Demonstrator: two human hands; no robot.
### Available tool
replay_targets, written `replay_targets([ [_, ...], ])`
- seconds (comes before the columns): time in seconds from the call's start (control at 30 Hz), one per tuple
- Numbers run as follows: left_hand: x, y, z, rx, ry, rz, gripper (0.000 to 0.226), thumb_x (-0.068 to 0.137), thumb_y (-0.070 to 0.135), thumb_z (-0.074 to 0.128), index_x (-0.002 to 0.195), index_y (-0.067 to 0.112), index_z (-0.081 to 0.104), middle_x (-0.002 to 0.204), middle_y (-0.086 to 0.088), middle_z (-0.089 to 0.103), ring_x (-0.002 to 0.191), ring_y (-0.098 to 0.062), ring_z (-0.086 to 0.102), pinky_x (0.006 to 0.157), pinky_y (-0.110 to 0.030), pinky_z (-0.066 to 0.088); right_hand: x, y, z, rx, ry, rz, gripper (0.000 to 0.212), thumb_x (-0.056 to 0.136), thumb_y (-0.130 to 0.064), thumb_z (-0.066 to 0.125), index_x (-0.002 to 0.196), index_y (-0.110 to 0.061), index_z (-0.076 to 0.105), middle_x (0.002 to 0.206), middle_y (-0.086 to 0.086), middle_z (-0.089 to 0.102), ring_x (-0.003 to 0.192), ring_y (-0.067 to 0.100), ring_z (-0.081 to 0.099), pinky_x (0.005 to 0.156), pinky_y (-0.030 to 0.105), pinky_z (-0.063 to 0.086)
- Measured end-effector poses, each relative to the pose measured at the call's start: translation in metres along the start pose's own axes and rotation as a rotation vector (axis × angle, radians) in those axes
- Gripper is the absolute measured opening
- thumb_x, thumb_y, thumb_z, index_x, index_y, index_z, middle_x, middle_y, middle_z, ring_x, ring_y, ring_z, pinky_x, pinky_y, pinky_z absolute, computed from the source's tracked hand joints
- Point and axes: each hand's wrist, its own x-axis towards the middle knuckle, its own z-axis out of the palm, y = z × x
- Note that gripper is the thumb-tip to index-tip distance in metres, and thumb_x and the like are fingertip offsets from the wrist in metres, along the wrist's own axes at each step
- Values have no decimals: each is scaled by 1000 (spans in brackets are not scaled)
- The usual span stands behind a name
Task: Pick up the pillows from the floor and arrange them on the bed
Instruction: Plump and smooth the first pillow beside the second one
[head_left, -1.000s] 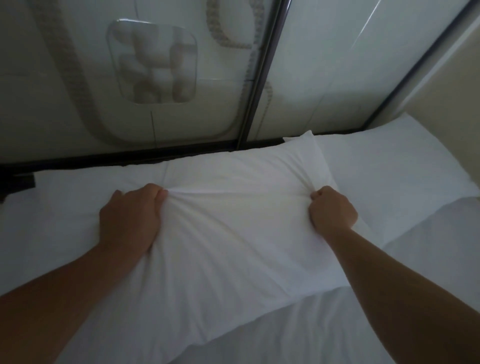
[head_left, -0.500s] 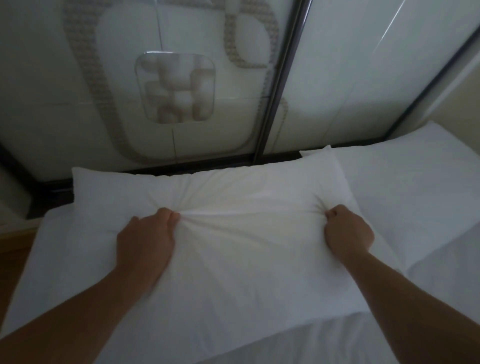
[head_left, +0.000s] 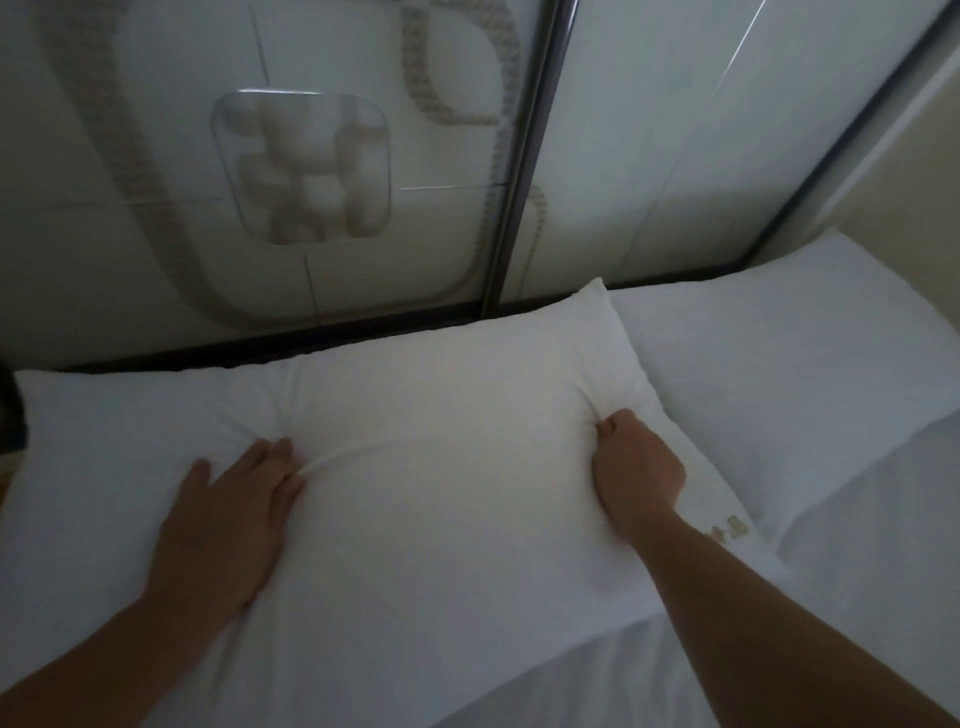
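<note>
At the left, the left hand (head_left: 228, 514) lies palm down on the near pillow (head_left: 415, 493), its fingers spread and almost flat, pressing into the cover and gripping nothing, though a small ridge of cloth is bunched just beside the fingertips. The pillow itself stretches across the middle of the view, lying flat on the bed (head_left: 857, 597) with its far edge close against the dark strip at the foot of the headboard panel (head_left: 156, 208), which rises behind it with a raised square pattern and a metal divider (head_left: 524, 156) running up toward the far side. Further right, the right hand (head_left: 636, 467) is closed into a fist with a pinch of the pillow's cover gathered inside it, creases fanning out from the grip. Right of that, a second pillow (head_left: 779, 374) lies flat at the head of the bed, its left edge tucked just under or against the near pillow's right end; which one overlaps is hard to tell. Judging from this, two pillows are already up on the bed and side by side, and what is in hand looks like final straightening. The floor is out of view, so whether more pillows are left down there cannot be told.
</note>
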Motion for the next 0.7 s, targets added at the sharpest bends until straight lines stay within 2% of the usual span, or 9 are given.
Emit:
replay_targets([
  [0.07, 1, -9, 1, 102, -53, 54, 55, 92, 44, 19, 136, 20, 42, 149, 2, 36, 139, -13, 24, 113, -51, 10, -2, 1, -5, 39, -16, -6, 32, 91, -44, 27, 85, -24, 52, 91, 7, 66, 82, 31, 59, 68, 39, 43],
  [0.13, -3, -25, -6, 186, -103, 42, 66, 87, 61, 6, 144, 32, 22, 156, 8, 14, 143, -10, 6, 113, -53, 2, -2, 4, -12, 50, -94, -27, 43, 89, -53, 26, 107, -24, 54, 113, 10, 64, 101, 32, 58, 82, 43, 43],
  [0.17, -5, -31, -12, 233, -121, 16, 70, 83, 69, -1, 145, 37, 9, 158, 9, 1, 143, -11, -3, 112, -55, -1, 0, 4, -17, 37, -152, -30, 52, 89, -56, 25, 123, -24, 48, 131, 11, 55, 117, 31, 51, 93, 46, 39],
  [0.23, -7, -36, -21, 293, -118, -59, 79, 73, 78, -8, 143, 41, -8, 157, 5, -14, 142, -17, -12, 111, -60, -4, 8, -4, -27, -24, -229, -73, 67, 87, -65, 21, 143, -26, 22, 155, 8, 22, 139, 28, 22, 108, 53, 23],
  [0.33, 5, -13, -18, 295, 12, -40, 82, 69, 80, -12, 140, 40, -19, 155, 0, -19, 142, -26, -15, 109, -64, -6, 1, -58, -31, -42, -215, -396, 75, 80, -76, 9, 145, -38, 0, 158, 0, -6, 143, 24, -2, 111, 55, 8],
  [0.4, 11, 10, -2, 273, 15, 32, 80, 69, 80, -15, 139, 41, -22, 154, 2, -20, 141, -26, -18, 107, -66, -10, -29, -107, -20, -26, -235, -691, 73, 79, -78, 2, 143, -43, -4, 157, -5, -9, 143, 19, -8, 112, 50, 4],
  [0.47, 10, 9, 14, 272, -34, 1, 82, 68, 81, -15, 140, 41, -20, 156, 2, -19, 141, -26, -20, 106, -67, -12, -56, -133, 0, -94, -299, -881, 70, 81, -77, 1, 142, -45, -6, 156, -10, -9, 142, 15, -11, 113, 46, -2],
  [0.57, 12, -37, 13, 282, -81, -144, 87, 65, 85, -14, 140, 41, -19, 155, 1, -22, 140, -24, -21, 106, -67, -12, -35, -119, 4, -169, -330, -743, 69, 84, -73, 5, 145, -40, 1, 157, -11, -3, 143, 13, -6, 115, 45, 1],
  [0.7, 0, -117, -20, 205, -163, -432, 96, 58, 89, -13, 142, 41, -14, 157, -1, -14, 142, -31, -10, 106, -68, -8, 37, -63, -16, -257, -317, -158, 75, 82, -71, 13, 145, -29, 15, 157, 4, 14, 140, 30, 16, 110, 56, 16],
])
